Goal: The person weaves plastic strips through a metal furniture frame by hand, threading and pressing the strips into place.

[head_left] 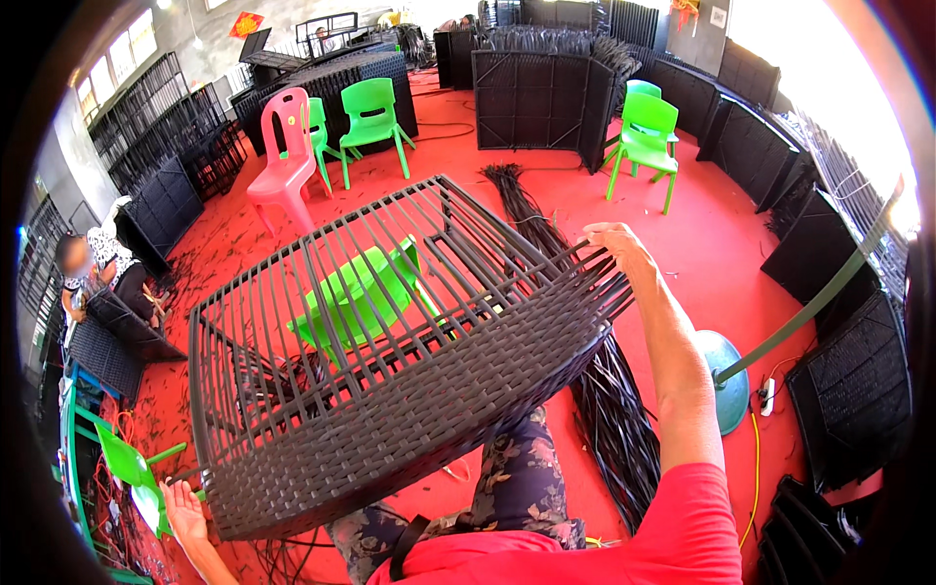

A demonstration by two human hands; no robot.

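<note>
Across my lap lies a black metal frame (292,263) with many parallel bars. Its near part is woven over with flat dark wicker strips (419,429), while the far part shows bare bars. My right hand (616,244) is bent over the loose strip ends at the frame's right side, fingertips closed on a wicker strip. At the near left corner, my left hand (185,512) is palm up with its fingers stretched out, beside a short strip end that sticks out. A green plastic chair (361,297) shows through the bars underneath.
A long bundle of black strips (609,409) lies on the red floor to the right. A pole rises from a round base (721,380). Pink (288,156) and green chairs (370,112) stand beyond the frame. Another person (107,263) sits at far left. Stacked black panels (541,97) line the room.
</note>
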